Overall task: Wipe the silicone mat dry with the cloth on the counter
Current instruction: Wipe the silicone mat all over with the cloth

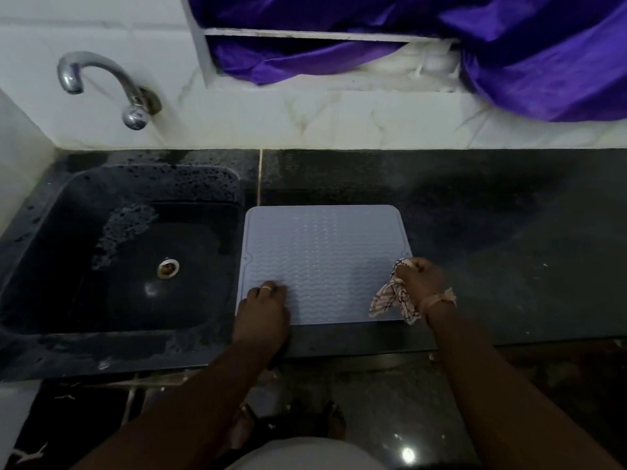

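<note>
While the silicone mat (322,259) lies flat on the counter (509,249) beside the sink (118,259), long axis running away from the person, the left hand (263,312) presses its near-left corner with curled fingers, and the right hand (422,283) grips the bunched cloth (390,298) at its right edge.

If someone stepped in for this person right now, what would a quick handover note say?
Left hand: rests on the near left part of the silicone mat, steadying it.
Right hand: grips the bunched patterned cloth at the mat's near right edge.
The mat lies flat on the dark counter, just right of the wet sink.
Done: cloth is in hand and at the mat.
Left: wipe across the whole mat. How much is already dry cannot be told.
</note>
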